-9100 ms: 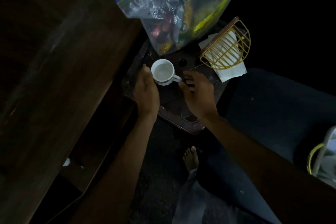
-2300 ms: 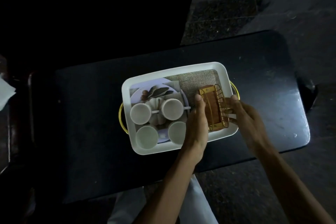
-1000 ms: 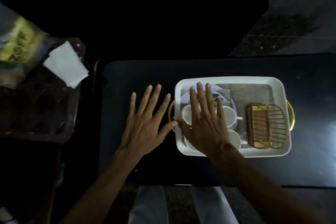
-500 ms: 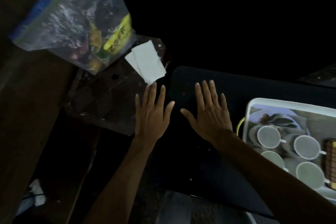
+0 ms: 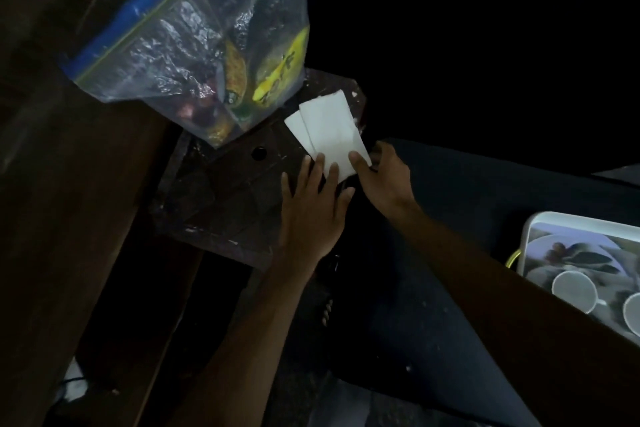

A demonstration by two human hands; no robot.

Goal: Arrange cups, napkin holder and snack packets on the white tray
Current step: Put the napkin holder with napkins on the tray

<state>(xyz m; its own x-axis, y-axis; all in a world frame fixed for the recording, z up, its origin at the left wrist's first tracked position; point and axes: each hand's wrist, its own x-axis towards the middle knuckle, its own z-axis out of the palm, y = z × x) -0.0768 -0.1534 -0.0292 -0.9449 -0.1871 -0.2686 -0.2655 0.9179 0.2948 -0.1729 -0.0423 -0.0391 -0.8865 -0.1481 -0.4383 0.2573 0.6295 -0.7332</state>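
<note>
Stool (image 5: 225, 204): hands (image 5: 313, 215) (image 5: 382, 177) on napkins (image 5: 332, 132), left flat

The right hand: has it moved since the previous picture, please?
Yes: the right hand reached forward onto the white paper napkins on the dark wooden stool.

Crinkled glossy plastic bag (image 5: 194, 42) — matt paper napkins (image 5: 329, 135).

Very dim, underexposed thruout; upper rt pure black, zero detail. Light source not in view. Brightest: napkins (image 5: 329, 135), nearly blown out, plus white tray (image 5: 554, 217) rim at rt edge. Specular glints across crinkled plastic zip bag (image 5: 194, 45). Left hand (image 5: 311, 215) and right hand (image 5: 382, 177) faintly lit, low contrast vs small brown table (image 5: 221, 204). Slight motion blur overall; cups (image 5: 573, 291) soft, smeared. Wide-angle stretch twd edges. Lower left lost in shadow.
</note>
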